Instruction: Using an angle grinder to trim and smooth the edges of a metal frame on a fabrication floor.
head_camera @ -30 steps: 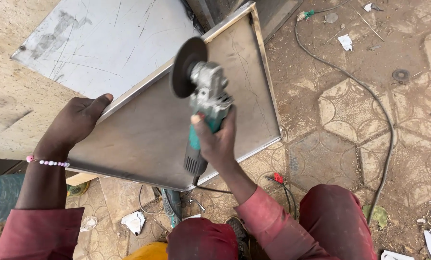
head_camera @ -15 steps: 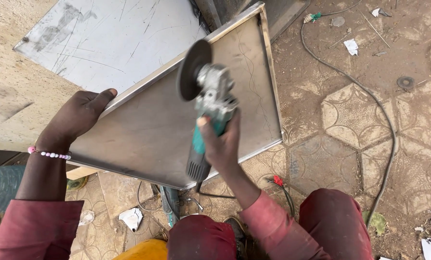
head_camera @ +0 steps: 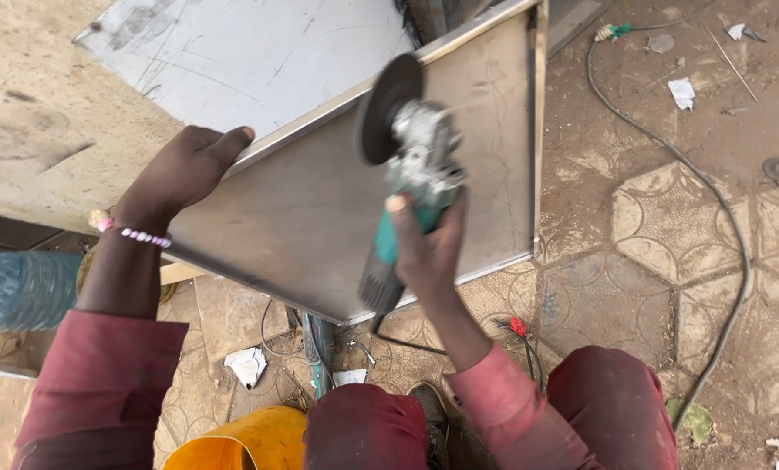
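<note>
The right hand (head_camera: 428,248) is wrapped tight around the green body of a grinder (head_camera: 407,174), holding it above a metal sheet (head_camera: 302,226) with its dark disc (head_camera: 389,109) tilted up. The left hand (head_camera: 180,170) clasps the sheet's upper left edge, fingers curled over it. A black cable (head_camera: 720,218) trails across the dirt floor (head_camera: 633,287).

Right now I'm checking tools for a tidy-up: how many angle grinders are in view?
2. One angle grinder is in the right hand, raised over the metal panel. A second grinder lies on the ground below the panel's lower edge, partly hidden. Others may be hidden.
</note>
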